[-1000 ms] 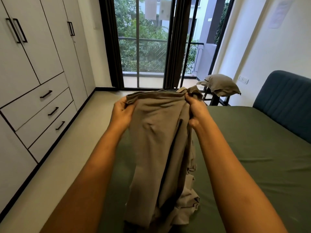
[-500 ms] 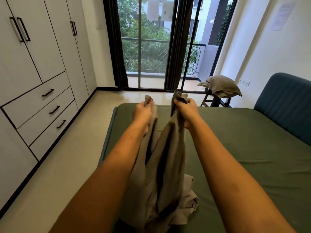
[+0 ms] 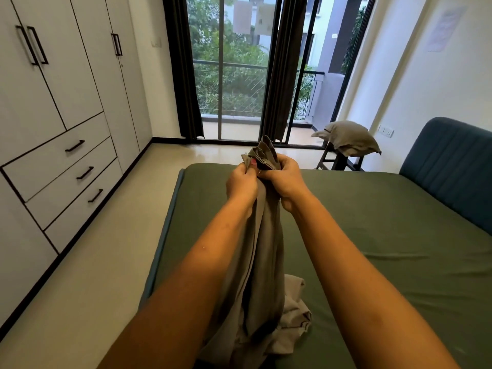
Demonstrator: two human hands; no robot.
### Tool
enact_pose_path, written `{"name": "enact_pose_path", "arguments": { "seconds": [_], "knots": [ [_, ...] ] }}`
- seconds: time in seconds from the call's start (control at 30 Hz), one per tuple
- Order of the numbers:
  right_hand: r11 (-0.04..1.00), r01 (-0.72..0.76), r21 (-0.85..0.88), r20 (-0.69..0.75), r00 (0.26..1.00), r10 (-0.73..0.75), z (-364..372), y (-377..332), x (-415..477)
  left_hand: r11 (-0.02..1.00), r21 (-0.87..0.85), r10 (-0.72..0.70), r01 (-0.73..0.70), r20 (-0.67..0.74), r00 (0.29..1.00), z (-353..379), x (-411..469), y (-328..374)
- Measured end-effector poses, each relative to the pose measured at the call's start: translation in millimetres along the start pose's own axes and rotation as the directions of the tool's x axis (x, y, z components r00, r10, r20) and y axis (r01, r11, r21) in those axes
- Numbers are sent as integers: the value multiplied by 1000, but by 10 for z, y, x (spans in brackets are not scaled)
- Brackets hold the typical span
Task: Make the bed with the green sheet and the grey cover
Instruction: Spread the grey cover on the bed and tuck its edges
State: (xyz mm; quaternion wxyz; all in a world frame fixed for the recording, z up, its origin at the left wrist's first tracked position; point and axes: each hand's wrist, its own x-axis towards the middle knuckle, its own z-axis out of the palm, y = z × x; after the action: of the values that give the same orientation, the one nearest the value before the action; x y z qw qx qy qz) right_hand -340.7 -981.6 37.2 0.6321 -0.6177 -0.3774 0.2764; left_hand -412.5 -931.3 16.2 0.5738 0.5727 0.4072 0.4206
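Bedroom in daylight, looking across a bed (image 3: pixel 166 225) toward tall glass doors (image 3: pixel 234 75). Holds the grey cover (image 3: pixel 262 235) up over the bed with both hands, raised side by side and pressed close together. Grips the bunched top of the cloth with the left hand (image 3: pixel 241 182), fingers curled around it, one pink-painted nail showing at the top. Clenches the same bunch with the right hand (image 3: pixel 283 179), just beside the left, with a short folded tuft of fabric sticking up above both fists. Lets the rest of the cover hang as a narrow gathered column between the two bare forearms, down to a crumpled heap resting on the green sheet (image 3: pixel 372 222) close to the near edge of the bed. Green sheet spread flat over the whole bed, with only a few shallow creases toward the right. Blue edge of the bed frame showing along the left side; padded blue headboard (image 3: pixel 452 166) at the right. Past the far side of the bed, a dark stool (image 3: pixel 336 161) carrying a grey pillow (image 3: pixel 348 137), near a white wall (image 3: pixel 426 89) with a switch plate (image 3: pixel 386 131). At the doors, a dark curtain (image 3: pixel 282 70) gathered near the middle, with a balcony railing (image 3: pixel 231 64) and green trees (image 3: pixel 213 49) outside. Pale floor (image 3: pixel 93 262) to the left of the bed, then a white wardrobe (image 3: pixel 66 89) with black handles (image 3: pixel 37 45) and three drawers (image 3: pixel 66 155) along the left wall.
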Motion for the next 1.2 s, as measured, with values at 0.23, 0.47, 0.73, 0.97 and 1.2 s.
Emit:
{"name": "enact_pose_path", "arguments": {
  "seconds": [0.23, 0.47, 0.73, 0.97, 1.2],
  "knots": [
    [986, 103, -130, -79, 990, -114, 37, 58, 1, 999, -34, 6, -8, -68, 998, -37, -17, -18],
    [976, 106, -191, -93, 988, -125, 61, 36, 2, 997, -55, 50, -56, -95, 994, -77, -38, -25],
    [991, 17, -134, -48, 999, -24, -39, -15, -58, 988, 97, 124, -121, -29, 992, -80, -137, 5],
    [992, -68, -108, 295, 951, 97, -254, -141, -114, 948, 204, 205, -243, 190, 960, -146, -211, 34],
    [939, 192, -284, 156, 976, -152, -240, -253, -127, 972, 117, 173, -205, 237, 956, -108, -221, 127]
  ]
}}
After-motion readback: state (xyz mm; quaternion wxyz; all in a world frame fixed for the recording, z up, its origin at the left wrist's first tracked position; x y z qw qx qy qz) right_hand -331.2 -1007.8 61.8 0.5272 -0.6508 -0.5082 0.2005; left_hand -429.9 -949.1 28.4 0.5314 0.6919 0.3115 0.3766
